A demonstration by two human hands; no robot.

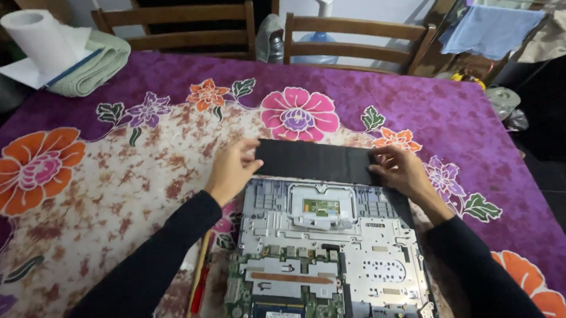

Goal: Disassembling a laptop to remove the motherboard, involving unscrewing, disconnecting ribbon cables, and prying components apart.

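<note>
An opened laptop (330,251) lies bottom-up on the flowered purple tablecloth (108,184), its metal frame and green circuit boards bare. A flat black rectangular panel (314,161) sits along its far edge. My left hand (232,169) grips the panel's left end, fingers over its corner. At the panel's right end my right hand (401,170) holds it, fingers curled on top. Both arms wear dark sleeves.
A red-handled tool and a yellow one (200,278) lie left of the laptop. A paper towel roll (37,39) and folded green towel (95,68) sit at the far left corner. Wooden chairs (354,34) stand behind the table. A blue cloth (488,29) hangs far right.
</note>
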